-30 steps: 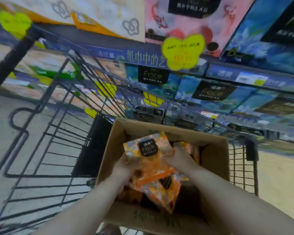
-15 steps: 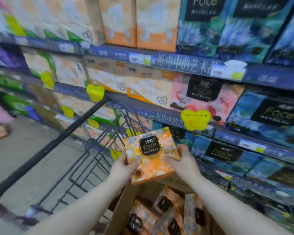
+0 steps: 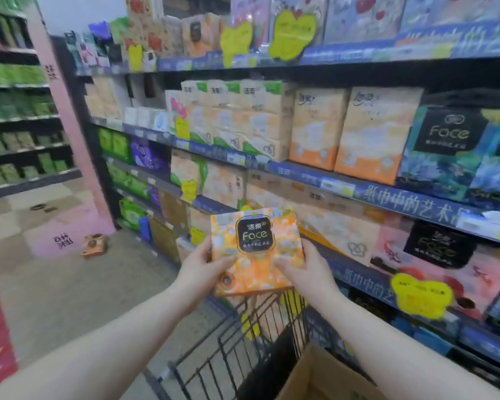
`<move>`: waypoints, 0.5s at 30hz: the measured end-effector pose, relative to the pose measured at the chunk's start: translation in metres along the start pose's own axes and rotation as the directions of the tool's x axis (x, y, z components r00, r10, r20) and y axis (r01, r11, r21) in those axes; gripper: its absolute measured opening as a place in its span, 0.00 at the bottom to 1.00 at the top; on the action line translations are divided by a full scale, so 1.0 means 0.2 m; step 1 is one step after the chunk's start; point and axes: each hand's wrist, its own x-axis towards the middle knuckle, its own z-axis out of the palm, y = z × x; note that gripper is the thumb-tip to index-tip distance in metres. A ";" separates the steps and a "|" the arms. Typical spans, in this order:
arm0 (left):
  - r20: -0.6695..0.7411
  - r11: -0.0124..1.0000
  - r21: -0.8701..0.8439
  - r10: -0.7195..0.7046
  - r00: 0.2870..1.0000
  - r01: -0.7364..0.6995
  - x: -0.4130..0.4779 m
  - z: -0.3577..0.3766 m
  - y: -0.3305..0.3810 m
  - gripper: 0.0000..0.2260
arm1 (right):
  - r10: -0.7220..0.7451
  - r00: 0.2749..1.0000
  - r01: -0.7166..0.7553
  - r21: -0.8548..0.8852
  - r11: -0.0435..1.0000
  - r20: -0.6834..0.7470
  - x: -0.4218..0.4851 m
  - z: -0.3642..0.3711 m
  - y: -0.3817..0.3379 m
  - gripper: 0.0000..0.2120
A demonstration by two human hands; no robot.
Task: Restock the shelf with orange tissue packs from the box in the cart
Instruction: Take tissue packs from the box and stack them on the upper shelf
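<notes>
Above the front end of the wire cart [image 3: 243, 359], in the head view, both hands hold one orange tissue pack [image 3: 257, 255] up in the air, its black "Face" label turned to the camera. The left hand [image 3: 201, 269] grips the left edge, thumb on the front, the other fingers hidden behind. The right hand [image 3: 308, 272] grips the lower right corner the same way. Behind the pack stand the tissue shelves [image 3: 300, 176]. A corner of the cardboard box [image 3: 321, 376] shows in the cart. Far left, a small orange box [image 3: 94, 245] lies on the floor beside a pink pillar [image 3: 70, 157].
</notes>
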 end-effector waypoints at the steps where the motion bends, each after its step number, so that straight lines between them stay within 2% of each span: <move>1: -0.017 1.000 -0.009 0.014 1.000 -0.014 0.00 -0.10 0.02 0.17 | -0.016 1.000 0.016 0.001 1.000 0.014 0.00 0.06 -0.07 0.18; 5: -0.089 0.998 0.029 0.065 0.994 -0.062 -0.05 -0.55 0.08 0.14 | -0.094 0.994 0.095 -0.019 0.995 0.058 -0.01 0.40 -0.38 0.26; 10: -0.170 0.985 0.082 0.161 0.972 -0.149 -0.14 -1.22 0.17 0.15 | -0.162 0.981 0.161 0.018 0.987 0.109 -0.09 0.90 -0.81 0.25; 13: -0.190 0.972 0.082 0.233 0.954 -0.221 -0.19 -1.58 0.24 0.16 | -0.255 0.961 0.252 0.041 0.967 0.107 -0.12 1.17 -1.07 0.38; 15: -0.221 0.964 0.085 0.264 0.939 -0.251 -0.22 -1.79 0.27 0.16 | -0.301 0.947 0.294 0.073 0.953 0.112 -0.14 1.33 -1.22 0.40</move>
